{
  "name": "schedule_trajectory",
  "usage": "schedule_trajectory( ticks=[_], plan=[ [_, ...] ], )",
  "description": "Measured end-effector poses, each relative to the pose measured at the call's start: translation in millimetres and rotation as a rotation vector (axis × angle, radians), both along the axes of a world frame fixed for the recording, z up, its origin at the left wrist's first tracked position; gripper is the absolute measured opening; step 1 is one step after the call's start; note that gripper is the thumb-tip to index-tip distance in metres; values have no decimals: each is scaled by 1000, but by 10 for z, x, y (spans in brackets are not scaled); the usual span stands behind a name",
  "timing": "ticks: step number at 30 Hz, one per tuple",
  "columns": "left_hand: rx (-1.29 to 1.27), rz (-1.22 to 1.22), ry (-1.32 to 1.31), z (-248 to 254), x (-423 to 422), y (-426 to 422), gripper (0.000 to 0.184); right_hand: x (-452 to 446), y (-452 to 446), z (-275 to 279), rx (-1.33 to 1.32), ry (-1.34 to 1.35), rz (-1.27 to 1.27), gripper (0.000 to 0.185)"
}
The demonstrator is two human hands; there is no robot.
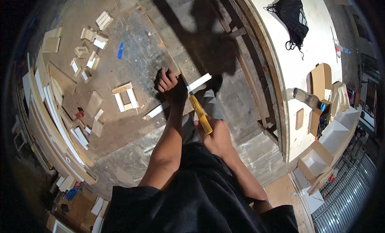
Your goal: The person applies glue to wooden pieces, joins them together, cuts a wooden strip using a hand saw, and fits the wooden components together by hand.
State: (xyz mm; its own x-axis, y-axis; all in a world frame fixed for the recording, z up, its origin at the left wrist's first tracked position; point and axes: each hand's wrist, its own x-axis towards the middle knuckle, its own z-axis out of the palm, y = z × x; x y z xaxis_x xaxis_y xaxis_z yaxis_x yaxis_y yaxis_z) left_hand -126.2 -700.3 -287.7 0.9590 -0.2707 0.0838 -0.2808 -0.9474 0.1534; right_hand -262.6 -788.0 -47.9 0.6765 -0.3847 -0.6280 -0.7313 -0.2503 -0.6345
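Across the white strip, the right hand's grip holds a yellow-handled saw; strip slippage might endanger the left hand, grip unclear.

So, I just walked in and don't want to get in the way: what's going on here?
Someone's right hand grips a yellow-handled tool, apparently a saw, that extends across a white strip. The left hand is near the tool's far end, fingers curled; I can't tell whether it holds anything. Off to the left lie a small rectangular frame and several wooden blocks.
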Motion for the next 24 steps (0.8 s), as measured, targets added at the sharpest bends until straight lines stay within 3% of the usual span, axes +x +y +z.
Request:
schedule_trajectory(
  ticks=[4, 6, 8, 10, 12, 14, 16, 18, 20, 21, 24],
  plan=[
    [-44, -16, -27, -19, 20, 18, 50, -117, -27, 375, 97, -100, -103, 38],
    [17, 9, 25, 9, -4, 0, 51, -59, -12, 266, 126, -50, -131, 36],
    [-34, 5, 7, -3, -44, 2, 51, 64, -20, -10, -6, -52, 13, 31],
    [-19, -5, -34, -42, 18, 4, 51, 39, -37, 129, -3, -32, 17, 30],
    [-30, -17, -21, 18, 8, 2, 49, -134, -68, 402, 155, -77, -163, 36],
    [3, -9, 38, 105, 6, -18, 49, -53, -96, 338, 194, -49, -198, 35],
    [-1, -10, 46, 56, 32, -19, 49, 47, -70, -35, 0, 23, 66, 31],
    [-5, -10, 42, 36, 55, -33, 49, -80, -9, -66, -165, -113, 86, 30],
    [-47, -13, -6, 29, 7, -10, 49, -174, -73, 326, 159, -163, -190, 34],
    [-39, -8, -3, 20, -12, 14, 49, -197, -83, 367, 179, -165, -227, 34],
    [26, 18, 19, -35, 26, -33, 50, -15, -96, 62, 63, -37, -52, 31]
  ],
)
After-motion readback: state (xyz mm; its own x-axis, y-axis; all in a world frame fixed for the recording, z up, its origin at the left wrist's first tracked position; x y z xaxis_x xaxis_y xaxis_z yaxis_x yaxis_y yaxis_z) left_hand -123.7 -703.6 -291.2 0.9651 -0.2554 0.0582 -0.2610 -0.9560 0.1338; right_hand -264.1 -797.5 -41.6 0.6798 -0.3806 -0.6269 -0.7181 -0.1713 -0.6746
